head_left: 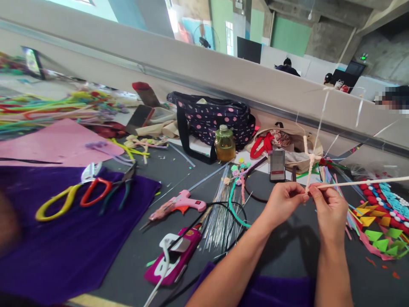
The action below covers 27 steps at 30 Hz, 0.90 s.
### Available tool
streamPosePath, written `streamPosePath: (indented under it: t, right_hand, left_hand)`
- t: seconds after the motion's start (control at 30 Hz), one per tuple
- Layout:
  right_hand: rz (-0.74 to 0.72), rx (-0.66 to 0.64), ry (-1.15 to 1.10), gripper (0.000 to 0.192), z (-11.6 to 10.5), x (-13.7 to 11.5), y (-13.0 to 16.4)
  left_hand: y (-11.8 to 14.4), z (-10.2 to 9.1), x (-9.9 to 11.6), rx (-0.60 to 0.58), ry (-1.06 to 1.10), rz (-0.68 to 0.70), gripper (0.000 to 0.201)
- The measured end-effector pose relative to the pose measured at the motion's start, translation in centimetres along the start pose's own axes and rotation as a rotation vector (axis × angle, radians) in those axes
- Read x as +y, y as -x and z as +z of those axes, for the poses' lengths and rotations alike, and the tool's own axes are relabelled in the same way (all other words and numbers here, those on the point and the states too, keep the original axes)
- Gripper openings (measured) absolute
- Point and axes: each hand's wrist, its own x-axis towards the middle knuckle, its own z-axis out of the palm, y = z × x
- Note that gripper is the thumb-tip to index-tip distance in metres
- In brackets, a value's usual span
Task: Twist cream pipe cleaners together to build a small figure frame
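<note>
My left hand (286,200) pinches the base of a cream pipe-cleaner piece (310,166), thumb and fingers closed. It stands upright, its stem branching near the top into thin wire arms with pale wrapped ends. Right against it, my right hand (330,204) is closed on a long cream pipe cleaner (367,183), which runs out to the right edge of the view. The fingertips of both hands almost touch and cover the spot where this strand meets the stem. Below the hands lies the dark grey tabletop (284,251).
Left of my arms lie a pink glue gun (177,204), a magenta power strip (174,258) and clear glue sticks (220,213). Scissors (79,192) and pliers (123,187) rest on purple cloth (64,251). Behind stand a bottle (225,145), a phone (277,166) and a dotted bag (211,117).
</note>
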Motion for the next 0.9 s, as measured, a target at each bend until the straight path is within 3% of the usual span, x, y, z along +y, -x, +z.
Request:
streamPosePath:
  t: [0.1, 0.27, 0.5, 0.67, 0.9]
  right_hand:
    - [0.007, 0.003, -0.03, 0.025, 0.1, 0.0, -0.1]
    - [0.007, -0.014, -0.106, 0.022, 0.3, 0.0, 0.0]
    - [-0.03, -0.078, 0.0, 0.026, -0.1, -0.2, 0.1]
    - [-0.028, -0.062, -0.057, 0.023, 0.0, -0.5, 0.2]
    - [-0.031, -0.082, -0.232, 0.02, 0.5, -0.4, 0.2]
  left_hand:
    - [0.1, 0.1, 0.1, -0.002, -0.017, 0.029, 0.017]
    - [0.5, 0.3, 0.4, 0.085, -0.232, 0.116, 0.015]
    - [1.0, 0.4, 0.7, 0.123, -0.329, 0.178, 0.015]
    - [0.9, 0.6, 1.2, 0.067, -0.143, 0.133, 0.015]
    - [0.4, 0.3, 0.6, -0.119, 0.249, -0.004, 0.026]
